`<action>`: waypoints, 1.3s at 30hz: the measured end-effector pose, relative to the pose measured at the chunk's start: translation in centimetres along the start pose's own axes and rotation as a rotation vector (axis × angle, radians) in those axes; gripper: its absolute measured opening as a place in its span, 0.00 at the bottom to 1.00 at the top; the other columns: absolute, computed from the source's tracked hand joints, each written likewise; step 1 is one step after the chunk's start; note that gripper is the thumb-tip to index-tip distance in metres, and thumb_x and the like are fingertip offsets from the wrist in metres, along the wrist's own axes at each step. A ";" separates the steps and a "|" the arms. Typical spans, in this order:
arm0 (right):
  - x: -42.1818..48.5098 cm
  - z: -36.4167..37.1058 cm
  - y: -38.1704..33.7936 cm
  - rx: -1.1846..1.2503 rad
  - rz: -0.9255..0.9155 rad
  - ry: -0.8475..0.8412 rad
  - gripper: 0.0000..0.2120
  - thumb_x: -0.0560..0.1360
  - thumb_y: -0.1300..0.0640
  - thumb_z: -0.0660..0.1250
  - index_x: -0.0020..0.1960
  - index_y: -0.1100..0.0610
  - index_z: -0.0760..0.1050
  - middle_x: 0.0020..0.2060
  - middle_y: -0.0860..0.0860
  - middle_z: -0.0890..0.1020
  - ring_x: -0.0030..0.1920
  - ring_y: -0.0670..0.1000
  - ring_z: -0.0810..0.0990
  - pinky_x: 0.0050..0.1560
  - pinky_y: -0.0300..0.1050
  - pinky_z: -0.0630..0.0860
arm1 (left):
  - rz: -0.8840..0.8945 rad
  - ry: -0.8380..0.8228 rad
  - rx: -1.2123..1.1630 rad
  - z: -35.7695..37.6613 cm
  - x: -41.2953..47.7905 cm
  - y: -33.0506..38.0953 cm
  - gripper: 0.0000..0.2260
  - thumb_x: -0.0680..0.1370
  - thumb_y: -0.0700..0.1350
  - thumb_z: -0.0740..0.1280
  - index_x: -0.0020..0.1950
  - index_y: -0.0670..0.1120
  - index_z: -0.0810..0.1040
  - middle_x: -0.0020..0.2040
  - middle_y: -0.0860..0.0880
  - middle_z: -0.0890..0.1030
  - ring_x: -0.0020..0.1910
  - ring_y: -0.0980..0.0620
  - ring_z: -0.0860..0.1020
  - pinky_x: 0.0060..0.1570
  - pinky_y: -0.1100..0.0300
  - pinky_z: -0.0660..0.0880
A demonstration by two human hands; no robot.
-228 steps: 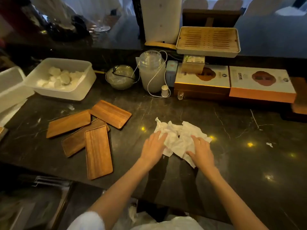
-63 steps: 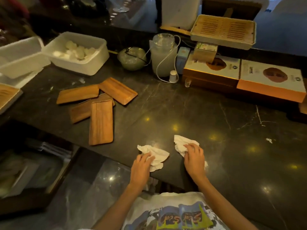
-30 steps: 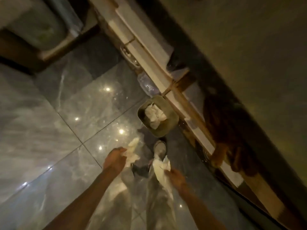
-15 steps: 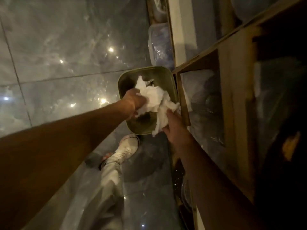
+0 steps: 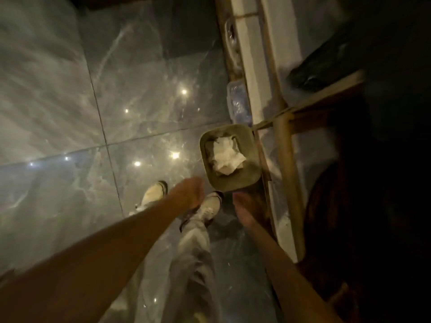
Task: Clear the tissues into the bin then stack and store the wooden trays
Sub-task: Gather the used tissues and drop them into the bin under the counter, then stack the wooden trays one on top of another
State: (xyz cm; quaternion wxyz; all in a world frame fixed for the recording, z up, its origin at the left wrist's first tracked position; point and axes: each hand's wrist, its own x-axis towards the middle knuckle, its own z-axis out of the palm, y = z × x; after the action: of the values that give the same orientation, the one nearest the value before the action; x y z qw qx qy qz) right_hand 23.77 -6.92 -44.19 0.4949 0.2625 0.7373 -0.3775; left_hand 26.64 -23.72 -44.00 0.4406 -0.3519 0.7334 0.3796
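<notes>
A small olive-green bin (image 5: 253,176) stands on the grey tiled floor beside the counter's wooden base. White crumpled tissues (image 5: 225,157) lie inside it. My left hand (image 5: 187,194) hovers just below and left of the bin, blurred, with nothing in it. My right hand (image 5: 245,209) hangs below the bin next to the counter base, also empty, fingers loosely apart. The wooden trays are out of view.
The counter's wooden frame (image 5: 288,173) and shelves run along the right, dark inside. A clear plastic container (image 5: 238,103) sits on the floor behind the bin. My shoes (image 5: 155,193) stand on the glossy tiles (image 5: 140,89) to the left.
Both hands have let go of the tissues, which now lie in the bin. The hands have drawn back from the bin and my view has risen.
</notes>
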 end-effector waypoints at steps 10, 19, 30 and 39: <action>-21.5 -2.4 -4.5 -0.315 -0.300 -0.027 0.15 0.81 0.53 0.60 0.66 0.53 0.74 0.62 0.54 0.79 0.62 0.54 0.77 0.64 0.52 0.73 | 0.279 0.051 0.369 -10.4 -18.5 2.0 0.17 0.79 0.45 0.59 0.67 0.50 0.72 0.63 0.44 0.78 0.60 0.42 0.77 0.58 0.52 0.73; -33.4 -2.6 -11.4 -0.291 -0.282 0.153 0.19 0.81 0.50 0.59 0.70 0.52 0.70 0.66 0.53 0.76 0.66 0.53 0.74 0.65 0.48 0.70 | 0.500 -0.009 0.752 -21.0 -27.6 5.2 0.18 0.81 0.50 0.57 0.71 0.51 0.68 0.69 0.44 0.74 0.65 0.41 0.74 0.64 0.49 0.71; -38.8 -2.1 -16.5 0.075 -0.506 0.532 0.16 0.80 0.48 0.59 0.67 0.47 0.72 0.62 0.46 0.78 0.61 0.43 0.75 0.61 0.41 0.73 | 0.875 0.213 0.887 -30.4 -30.9 14.1 0.16 0.79 0.51 0.57 0.67 0.55 0.70 0.63 0.48 0.78 0.61 0.46 0.77 0.58 0.50 0.73; -38.1 -10.9 -18.7 0.241 -0.614 0.648 0.16 0.80 0.49 0.60 0.67 0.48 0.73 0.59 0.45 0.79 0.58 0.43 0.78 0.56 0.38 0.74 | 1.064 0.478 0.694 -31.3 -32.6 23.1 0.14 0.79 0.52 0.58 0.64 0.57 0.74 0.58 0.56 0.81 0.57 0.54 0.80 0.51 0.54 0.76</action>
State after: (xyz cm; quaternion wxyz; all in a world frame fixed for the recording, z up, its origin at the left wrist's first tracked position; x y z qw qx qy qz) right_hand 17.92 -9.33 -0.81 0.0702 0.1922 0.8483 -0.4883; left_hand 7.02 -34.18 1.62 0.1072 0.1444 0.9633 0.1994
